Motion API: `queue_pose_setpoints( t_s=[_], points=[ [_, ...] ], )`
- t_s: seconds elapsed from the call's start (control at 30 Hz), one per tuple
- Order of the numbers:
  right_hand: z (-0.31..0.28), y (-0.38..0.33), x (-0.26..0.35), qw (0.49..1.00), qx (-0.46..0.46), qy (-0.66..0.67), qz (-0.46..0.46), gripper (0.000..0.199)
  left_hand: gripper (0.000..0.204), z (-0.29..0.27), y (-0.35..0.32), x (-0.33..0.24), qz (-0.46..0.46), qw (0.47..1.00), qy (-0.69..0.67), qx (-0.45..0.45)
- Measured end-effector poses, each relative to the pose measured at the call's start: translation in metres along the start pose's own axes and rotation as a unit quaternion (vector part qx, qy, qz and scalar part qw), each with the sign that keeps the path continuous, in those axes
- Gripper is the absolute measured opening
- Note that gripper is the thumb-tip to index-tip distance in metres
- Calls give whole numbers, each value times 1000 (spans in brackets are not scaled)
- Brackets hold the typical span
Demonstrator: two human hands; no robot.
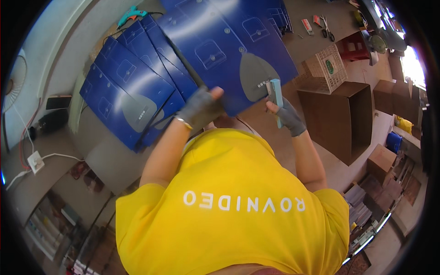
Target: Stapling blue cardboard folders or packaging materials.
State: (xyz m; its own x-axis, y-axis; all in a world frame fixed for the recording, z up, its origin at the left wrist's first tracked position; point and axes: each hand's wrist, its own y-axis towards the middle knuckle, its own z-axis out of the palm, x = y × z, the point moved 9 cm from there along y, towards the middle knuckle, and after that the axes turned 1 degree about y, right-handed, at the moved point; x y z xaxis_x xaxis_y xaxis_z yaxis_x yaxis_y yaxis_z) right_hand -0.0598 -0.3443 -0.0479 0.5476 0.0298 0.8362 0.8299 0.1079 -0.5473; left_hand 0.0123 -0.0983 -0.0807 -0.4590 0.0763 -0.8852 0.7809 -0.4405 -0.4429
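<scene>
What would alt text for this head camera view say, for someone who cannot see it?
A person in a yellow shirt holds a blue printed sheet at its near edge with the gloved left hand, while the gloved right hand presses a light blue stapler against it. More blue sheets lie fanned on the table, with a brown cardboard box on the right.

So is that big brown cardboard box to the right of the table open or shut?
Open. The brown cardboard box shows a dark hollow inside, with no flaps across its opening; whether anything lies inside, I cannot tell.
</scene>
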Motion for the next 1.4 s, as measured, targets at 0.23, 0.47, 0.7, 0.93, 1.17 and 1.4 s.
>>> queue_pose_setpoints(
  t_s=[0.23, 0.47, 0.7, 0.93, 1.17, 1.4],
  points=[
    [25, 0, 37, 995, -18, -74, -58, 42, 27, 34, -8, 28, -161, 933, -320, 9],
    [83, -1, 27, 995, 88, -41, 22, 46, 28, 22, -2, -4, -112, 976, -187, -10],
    [104, 28, 35, 994, 50, -94, 6, 32, 27, 25, -2, -19, 52, 998, -3, 40],
    [106, 37, 26, 987, 52, -150, 40, 26, 24, 21, 3, -13, 167, 982, 87, 2],
    [63, 49, 19, 994, -74, -85, 8, 34, 35, 1, -13, -51, 62, 965, -238, -89],
    [-28, 51, 26, 978, -161, -126, 37, 34, 26, -29, -15, -34, -37, 978, -172, -116]
  ],
)
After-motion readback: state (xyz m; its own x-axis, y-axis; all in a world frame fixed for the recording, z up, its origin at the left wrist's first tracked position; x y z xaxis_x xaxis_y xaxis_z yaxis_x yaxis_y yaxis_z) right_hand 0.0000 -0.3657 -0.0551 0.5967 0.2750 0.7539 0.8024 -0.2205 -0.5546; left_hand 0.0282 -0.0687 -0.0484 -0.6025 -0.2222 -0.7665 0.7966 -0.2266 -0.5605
